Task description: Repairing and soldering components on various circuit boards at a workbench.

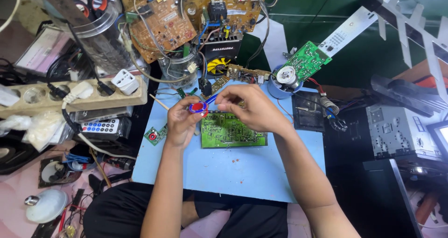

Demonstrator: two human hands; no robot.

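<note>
Red-centred spool [198,108] sits pinched in my left hand [183,120]; my right hand [249,108] grips something thin beside it, perhaps wire, above the green board [232,132].

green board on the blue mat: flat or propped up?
Flat. The green circuit board lies face-up on the blue mat, under the right hand; no edge appears raised.

Brown circuit boards [161,23] stacked at top, wires trailing. Beige wooden power strip [70,98] left, white adapter [125,81] plugged in. Small grey remote [100,126] below it. White bulb [45,204] on floor, lower left. Small green board [308,61] beside blue round cup [275,89]. Light-blue tabletop [242,172].
</note>
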